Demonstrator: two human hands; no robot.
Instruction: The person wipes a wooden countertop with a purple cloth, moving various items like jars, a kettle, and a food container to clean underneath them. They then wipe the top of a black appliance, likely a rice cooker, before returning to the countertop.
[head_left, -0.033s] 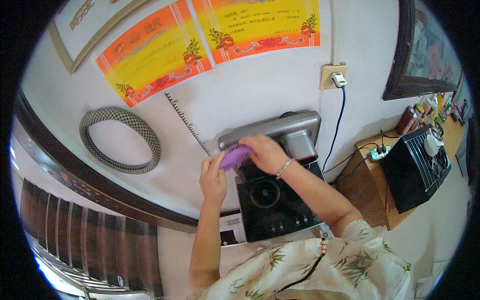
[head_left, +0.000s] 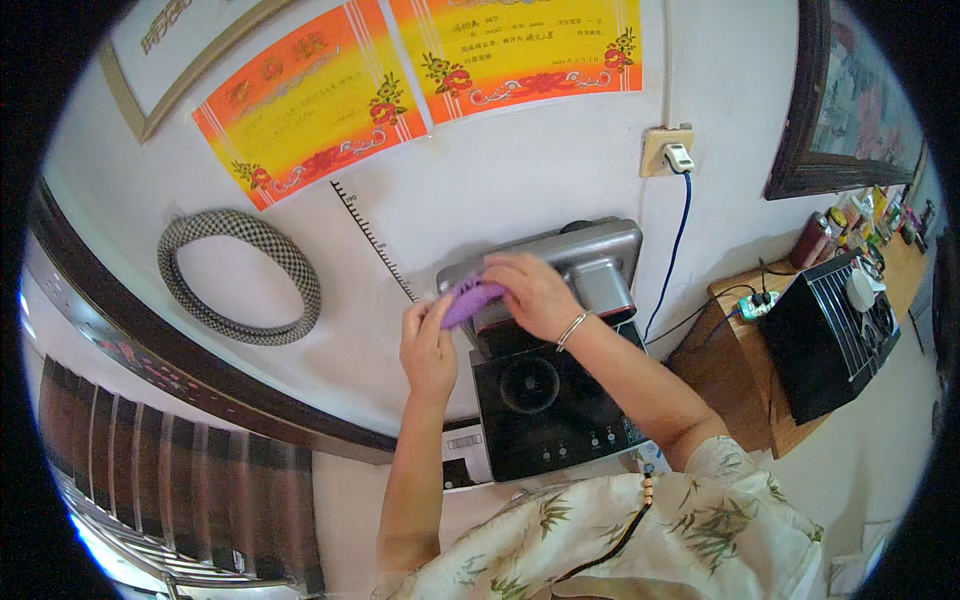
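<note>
Both of my hands hold a small purple cloth-like piece (head_left: 468, 305) in front of me; its exact kind is hard to make out. My left hand (head_left: 428, 350) pinches its lower left end, with the fingers pointing up. The upper right end is in the closed fingers of my right hand (head_left: 537, 300), which has a silver bangle on the wrist. Just beneath and beyond the hands stands a silver-grey metal appliance (head_left: 605, 290), partly hidden by them. Nearer to me lies a black glossy panel (head_left: 550, 415) with a round ring and small marks.
On the right, a wooden table (head_left: 795, 432) bears a black box-shaped appliance (head_left: 815, 350) with a wire rack, and a power strip (head_left: 757, 305). A blue cord (head_left: 684, 230) hangs from the wall socket (head_left: 662, 152). A checkered steering wheel cover (head_left: 180, 285) hangs on the wall at left.
My right hand has shifted slightly and its fingers are bent over the purple piece, which looks a little more folded. My left hand has hardly moved.
</note>
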